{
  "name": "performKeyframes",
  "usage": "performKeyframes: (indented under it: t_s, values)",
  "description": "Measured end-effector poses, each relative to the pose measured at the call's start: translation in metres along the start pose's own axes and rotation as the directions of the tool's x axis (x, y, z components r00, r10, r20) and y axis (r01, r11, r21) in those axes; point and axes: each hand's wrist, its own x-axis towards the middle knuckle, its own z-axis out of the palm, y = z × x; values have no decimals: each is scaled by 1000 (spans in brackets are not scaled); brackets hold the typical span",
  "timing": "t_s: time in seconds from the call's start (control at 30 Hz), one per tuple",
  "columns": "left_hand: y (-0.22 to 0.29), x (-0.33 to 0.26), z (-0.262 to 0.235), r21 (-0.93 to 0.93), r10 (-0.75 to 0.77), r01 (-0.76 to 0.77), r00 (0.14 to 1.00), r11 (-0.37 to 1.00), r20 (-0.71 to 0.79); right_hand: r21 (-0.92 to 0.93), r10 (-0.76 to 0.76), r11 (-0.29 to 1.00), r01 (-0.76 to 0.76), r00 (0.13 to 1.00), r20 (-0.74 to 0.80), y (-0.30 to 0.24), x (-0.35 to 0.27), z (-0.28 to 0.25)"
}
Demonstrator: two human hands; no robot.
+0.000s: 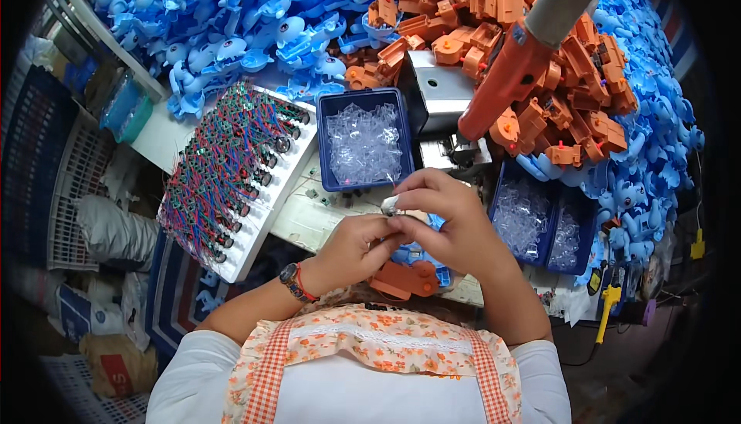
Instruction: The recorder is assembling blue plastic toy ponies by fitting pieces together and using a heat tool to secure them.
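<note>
My two hands meet over the near side of the bench, around a small whitish piece (391,206) too small to make out fully. My left hand (351,248), its fingers closed, pinches at the piece's lower edge. From the other side, my right hand (446,219) grips it between thumb and fingers. Below the hands lie an orange plastic housing (401,279) and a blue plastic part (421,256), partly covered by my right hand. Just beyond my fingers stands a dark blue bin (321,134) of small clear plastic pieces (364,144).
A white foam tray (258,248) of wired circuit parts (224,161) sits at left. Blue plastic shells (231,30) and orange housings (571,76) pile up behind. An orange-and-grey post (505,76) slants over a metal fixture (451,154). Another divided blue bin (549,231) stands at right.
</note>
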Motion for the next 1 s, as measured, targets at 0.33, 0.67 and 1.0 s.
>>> performKeyframes:
  t_s: [0.33, 0.67, 1.0]
  values:
    - [-3, -3, -12, -384, -282, 349, 934, 855, 221, 320, 254, 922, -217, 964, -77, 21, -26, 9]
    - [2, -2, -22, -429, -404, 537, 839, 726, 365, 226, 229, 925, -305, 924, 307, 31, -31, 11]
    - [-5, 0, -10, -466, -368, 442, 897, 767, 245, 142, 306, 935, -324, 942, 136, -7, -24, -13]
